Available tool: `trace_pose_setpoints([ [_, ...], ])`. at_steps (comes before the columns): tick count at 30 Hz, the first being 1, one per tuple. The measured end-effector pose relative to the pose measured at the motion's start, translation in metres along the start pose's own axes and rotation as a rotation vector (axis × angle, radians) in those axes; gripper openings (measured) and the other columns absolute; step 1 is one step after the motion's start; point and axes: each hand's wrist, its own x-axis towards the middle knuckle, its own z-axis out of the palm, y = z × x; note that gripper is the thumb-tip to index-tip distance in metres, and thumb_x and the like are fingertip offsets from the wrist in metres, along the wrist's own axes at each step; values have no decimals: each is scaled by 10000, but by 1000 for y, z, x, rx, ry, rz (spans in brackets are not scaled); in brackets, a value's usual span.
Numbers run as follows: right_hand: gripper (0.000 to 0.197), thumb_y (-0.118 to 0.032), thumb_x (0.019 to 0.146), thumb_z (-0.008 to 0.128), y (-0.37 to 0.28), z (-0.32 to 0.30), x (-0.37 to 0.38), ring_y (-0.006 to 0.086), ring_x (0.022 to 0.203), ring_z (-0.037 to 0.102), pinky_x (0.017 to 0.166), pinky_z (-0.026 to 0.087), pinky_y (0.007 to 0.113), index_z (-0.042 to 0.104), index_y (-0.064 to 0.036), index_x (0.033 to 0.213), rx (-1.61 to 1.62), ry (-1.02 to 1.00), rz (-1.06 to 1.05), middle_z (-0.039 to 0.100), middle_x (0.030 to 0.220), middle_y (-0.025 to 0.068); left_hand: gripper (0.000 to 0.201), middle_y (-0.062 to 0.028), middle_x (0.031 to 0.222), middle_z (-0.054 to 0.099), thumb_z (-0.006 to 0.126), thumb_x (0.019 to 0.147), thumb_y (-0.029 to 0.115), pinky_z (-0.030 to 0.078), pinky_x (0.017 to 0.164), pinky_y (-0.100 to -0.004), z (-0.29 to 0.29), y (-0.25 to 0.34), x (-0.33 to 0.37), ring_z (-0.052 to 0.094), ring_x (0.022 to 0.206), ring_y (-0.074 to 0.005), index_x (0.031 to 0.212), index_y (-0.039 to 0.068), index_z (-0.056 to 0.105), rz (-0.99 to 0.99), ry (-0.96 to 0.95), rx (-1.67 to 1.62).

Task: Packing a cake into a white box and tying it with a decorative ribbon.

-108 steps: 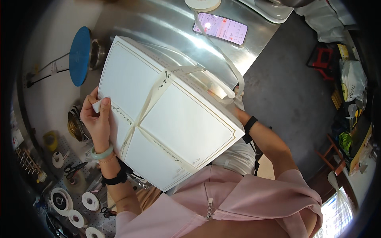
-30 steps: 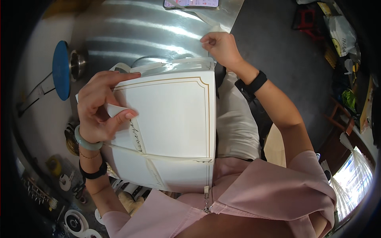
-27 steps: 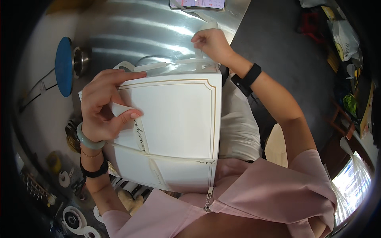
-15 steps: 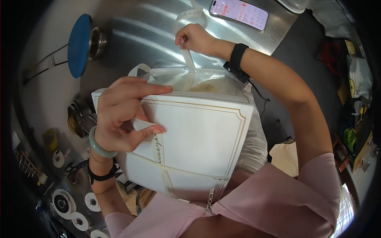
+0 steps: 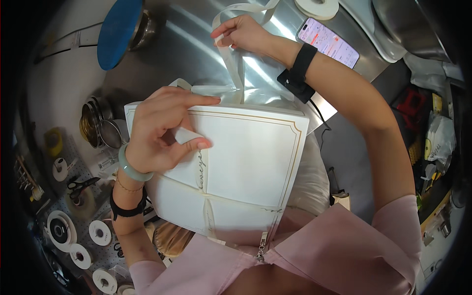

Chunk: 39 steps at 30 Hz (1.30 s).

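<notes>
A white box (image 5: pixel 241 157) with gold border lines is tilted up toward me, and a pale printed ribbon (image 5: pixel 205 167) crosses its face. My left hand (image 5: pixel 164 130) grips the box's upper left edge, index finger along the rim; its thumb pins the ribbon to the face, where a loose ribbon end folds out. Beyond the box, my right hand (image 5: pixel 241 33) pinches the ribbon's other length, which runs from the box's far side up to the fingers and on toward a white ribbon roll (image 5: pixel 317 7). The box's far side is mostly hidden.
The box leans over a shiny metal table (image 5: pixel 182 54). A phone with a lit screen (image 5: pixel 328 43) lies near my right wrist. At left are a blue disc (image 5: pixel 119 34), metal strainers (image 5: pixel 101 123), black scissors (image 5: pixel 81 187) and several ribbon rolls (image 5: pixel 100 232) on a pegboard.
My right hand has moved slightly up, with more ribbon showing. The box has tipped, hiding most of its clear far side. The view has shifted, bringing the ribbon roll into sight.
</notes>
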Motion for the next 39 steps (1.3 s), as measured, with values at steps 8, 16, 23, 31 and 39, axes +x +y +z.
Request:
trace_pose_setpoints([
  [8, 157, -58, 748, 671, -78, 9, 8, 173, 674, 634, 587, 496, 269, 659, 15, 886, 189, 51, -121, 656, 757, 120, 293, -179, 1073, 622, 737, 708, 109, 443, 762, -269, -5, -9, 5, 584, 892, -197, 630, -6, 479, -195, 74, -113],
  [16, 104, 93, 729, 625, -152, 19, 21, 125, 536, 575, 493, 463, 232, 608, 101, 832, 115, -20, -407, 607, 636, 88, 301, -176, 1180, 563, 717, 746, 150, 426, 820, -263, -23, -34, -1, 544, 973, -169, 636, 9, 476, -334, 278, -165],
  [23, 113, 58, 718, 646, -214, 46, 22, 124, 553, 595, 526, 483, 255, 631, 80, 828, -134, -117, -490, 639, 672, 106, 281, -158, 1257, 499, 732, 728, 164, 398, 866, -276, -26, -39, 1, 497, 1050, -186, 667, 20, 499, -414, 423, -192],
  [31, 122, 51, 734, 580, -222, 65, 3, 228, 641, 638, 606, 503, 301, 638, 93, 833, -279, -148, -463, 634, 698, 179, 192, -36, 835, 564, 673, 766, 97, 418, 669, -236, -20, -40, -4, 488, 767, -104, 713, -2, 518, -433, 409, -200],
  [39, 84, -45, 637, 649, -240, 31, -10, 362, 724, 602, 636, 486, 393, 613, 29, 651, -1581, -237, -955, 593, 725, 226, 116, 4, 678, 538, 646, 795, 101, 389, 547, -229, -19, -49, -25, 466, 603, -66, 811, -7, 608, -499, 591, -283],
])
